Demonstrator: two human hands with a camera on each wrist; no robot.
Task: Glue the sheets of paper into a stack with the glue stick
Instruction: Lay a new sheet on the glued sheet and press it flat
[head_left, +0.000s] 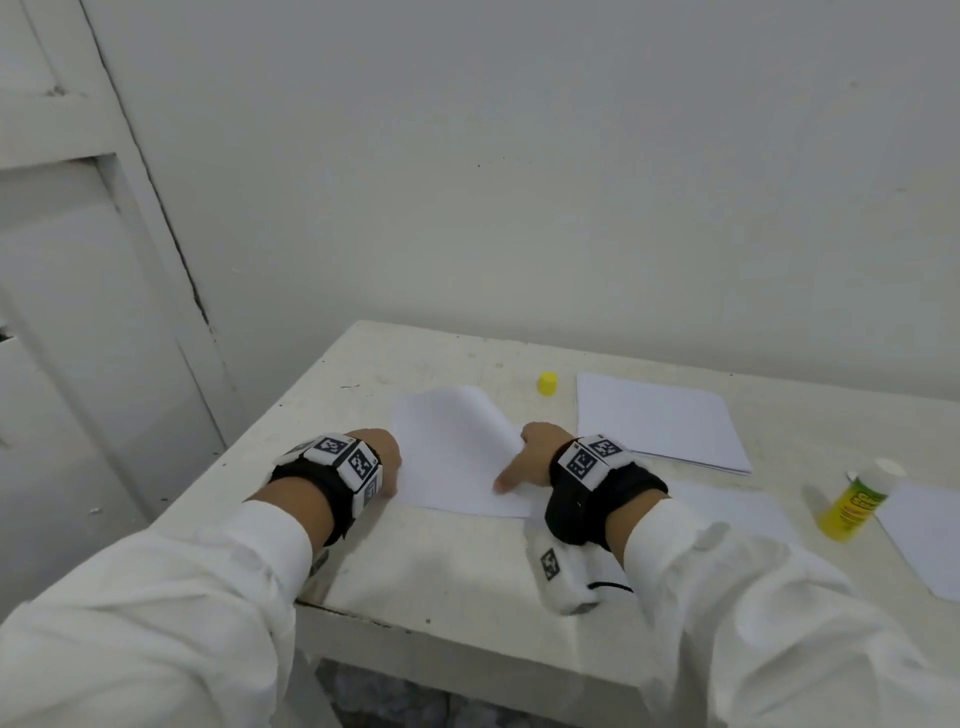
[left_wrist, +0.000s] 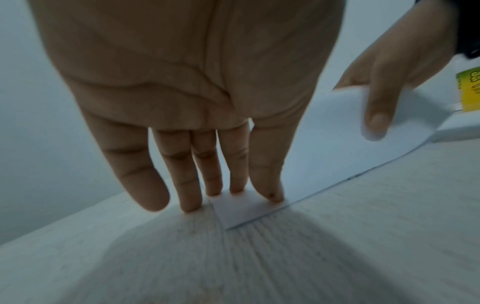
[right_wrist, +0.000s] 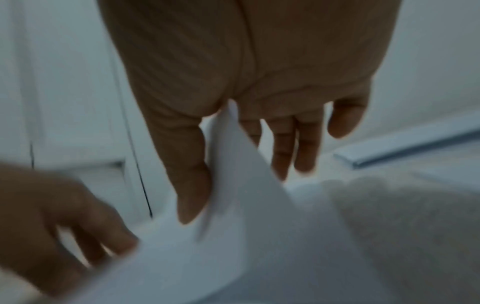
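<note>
A white sheet of paper (head_left: 457, 452) lies on the table in front of me. My left hand (head_left: 387, 467) presses its near left corner flat with straight fingertips (left_wrist: 270, 195). My right hand (head_left: 524, 457) pinches the sheet's right edge between thumb and fingers and holds that edge curled up off the table; in the right wrist view the sheet (right_wrist: 233, 236) runs between thumb and fingers. The glue stick (head_left: 857, 501), yellow-labelled and uncapped, stands far right. Its yellow cap (head_left: 547, 383) sits behind the sheet.
A stack of white paper (head_left: 654, 421) lies at the back right of the white table (head_left: 441, 561). More loose sheets (head_left: 924, 535) lie near the right edge beside the glue stick. A wall and a door frame close off the back and left.
</note>
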